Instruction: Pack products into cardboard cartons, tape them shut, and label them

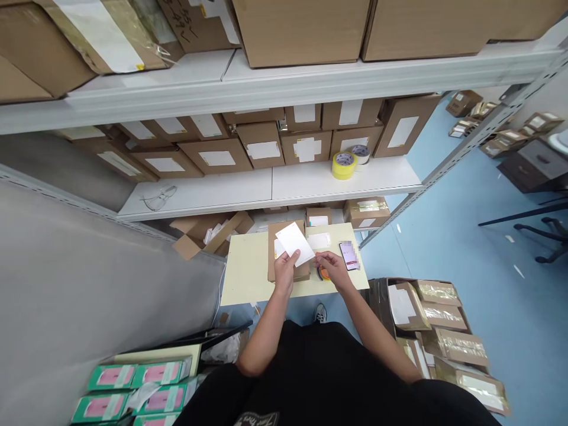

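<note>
My left hand [286,271] is closed on a white paper sheet [294,242], its thumb lying on top. The sheet is held tilted above a brown cardboard box [274,273] on the cream table [246,266]. At the sheet's right corner is my right hand [332,266], fingers pinched together; whatever is between them is too small to make out. Partly hidden under that hand lies a roll of tape [324,273] with an orange and blue look. To its right a phone [349,255] rests with its screen lit. Another white paper [319,241] lies behind, flat on the table.
Shelving [310,192] in front carries many labelled boxes, yellow tape rolls [344,165] and glasses [160,198]. An open carton [213,234] sits at the table's left rear. Packed parcels [444,319] stand at right; green-and-pink boxes [133,384] at lower left. Blue floor extends right.
</note>
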{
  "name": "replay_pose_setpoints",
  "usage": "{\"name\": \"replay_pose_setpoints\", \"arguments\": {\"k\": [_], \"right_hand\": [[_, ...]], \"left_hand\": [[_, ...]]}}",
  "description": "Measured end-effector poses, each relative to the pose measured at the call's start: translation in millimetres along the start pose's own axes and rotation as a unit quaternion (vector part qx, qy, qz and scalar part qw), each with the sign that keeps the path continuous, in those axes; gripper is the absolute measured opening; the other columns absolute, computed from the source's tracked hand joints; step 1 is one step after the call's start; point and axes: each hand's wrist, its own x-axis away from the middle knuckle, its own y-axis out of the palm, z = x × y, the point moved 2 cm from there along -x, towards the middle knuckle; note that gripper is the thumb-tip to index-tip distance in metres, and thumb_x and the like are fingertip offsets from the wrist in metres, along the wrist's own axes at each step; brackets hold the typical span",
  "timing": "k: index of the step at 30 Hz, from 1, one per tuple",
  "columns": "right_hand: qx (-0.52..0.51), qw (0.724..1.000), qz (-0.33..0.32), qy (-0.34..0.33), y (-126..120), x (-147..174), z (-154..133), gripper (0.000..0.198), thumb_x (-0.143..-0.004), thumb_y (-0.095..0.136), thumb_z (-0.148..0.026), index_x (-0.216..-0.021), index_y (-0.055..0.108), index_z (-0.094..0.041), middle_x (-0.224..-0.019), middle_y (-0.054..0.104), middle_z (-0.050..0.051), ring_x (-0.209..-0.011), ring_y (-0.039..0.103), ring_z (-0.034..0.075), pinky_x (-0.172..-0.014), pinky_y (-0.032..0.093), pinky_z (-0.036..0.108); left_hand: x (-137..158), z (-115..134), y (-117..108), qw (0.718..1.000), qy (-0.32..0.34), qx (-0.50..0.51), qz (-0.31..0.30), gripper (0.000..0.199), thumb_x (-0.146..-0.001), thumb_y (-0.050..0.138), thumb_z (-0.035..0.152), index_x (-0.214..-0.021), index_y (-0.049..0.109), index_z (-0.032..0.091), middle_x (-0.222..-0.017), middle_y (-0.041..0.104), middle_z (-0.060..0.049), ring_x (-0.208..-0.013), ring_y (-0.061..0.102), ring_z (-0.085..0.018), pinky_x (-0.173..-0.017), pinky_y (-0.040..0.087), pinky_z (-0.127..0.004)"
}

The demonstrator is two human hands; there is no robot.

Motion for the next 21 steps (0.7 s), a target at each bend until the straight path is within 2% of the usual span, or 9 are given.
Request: {"name": "replay_pose_setpoints", "arguments": {"k": [8,12,15,17,19,21], "right_hand": [[0.001,1.000,-0.001,-0.016,-0.5,-3.3,-4.6,0.033,-0.075,0.080,-0.053,-0.081,0.072,-0.022,-0.079,0.076,0.004,-0.069,0.067,0.017,-0.071,0.054,0.032],[0.010,1.000,-0.007,-0.024,-1.6,-0.9,-7.8,0.034,-0.077,0.079,-0.055,-0.080,0.071,-0.022,-0.078,0.075,0.003,-0.071,0.067,0.018,-0.072,0.055,0.033],[0.006,0.999,-0.017,-0.027,-2.5,1.3,-10.6,0.035,-0.078,0.079,-0.055,-0.081,0.071,-0.021,-0.078,0.075,0.003,-0.072,0.067,0.018,-0.071,0.054,0.031],[-0.004,0.999,-0.024,-0.031,-2.4,2.6,-12.1,0.035,-0.079,0.079,-0.055,-0.083,0.071,-0.021,-0.079,0.074,0.003,-0.073,0.067,0.018,-0.071,0.053,0.031],[-0.013,0.999,-0.031,-0.036,-1.9,3.7,-13.2,0.034,-0.079,0.079,-0.055,-0.084,0.072,-0.022,-0.078,0.073,0.003,-0.072,0.066,0.017,-0.072,0.053,0.031],[-0.010,0.998,-0.039,-0.042,-1.3,4.4,-13.9,0.033,-0.080,0.079,-0.055,-0.085,0.073,-0.022,-0.076,0.072,0.002,-0.071,0.066,0.017,-0.072,0.053,0.031]], "left_hand": [[3.3,1.3,8.4,1.000,0.008,-0.005,0.001,0.057,-0.063,0.094,0.045,-0.108,0.079,0.012,-0.115,0.079,-0.014,-0.110,0.073,-0.029,-0.103,0.053,-0.044],[3.2,-0.4,11.4,1.000,0.013,-0.027,-0.006,0.061,-0.064,0.093,0.049,-0.109,0.077,0.012,-0.115,0.078,-0.016,-0.109,0.072,-0.030,-0.099,0.054,-0.043],[1.7,-0.2,9.9,0.995,0.028,-0.092,0.008,0.074,-0.063,0.093,0.048,-0.126,0.071,0.015,-0.118,0.076,-0.015,-0.106,0.071,-0.027,-0.092,0.056,-0.039],[3.4,4.0,8.9,0.982,0.072,-0.170,0.037,0.083,-0.062,0.094,0.042,-0.137,0.064,0.020,-0.121,0.073,-0.013,-0.104,0.070,-0.023,-0.088,0.055,-0.034],[8.3,9.9,11.5,0.962,0.119,-0.244,0.022,0.067,-0.068,0.090,0.039,-0.130,0.069,0.022,-0.117,0.073,-0.011,-0.101,0.069,-0.021,-0.085,0.054,-0.031],[15.4,14.4,18.1,0.948,0.139,-0.280,-0.058,0.039,-0.077,0.083,0.042,-0.109,0.078,0.021,-0.107,0.075,-0.010,-0.096,0.069,-0.022,-0.083,0.054,-0.031]]}}
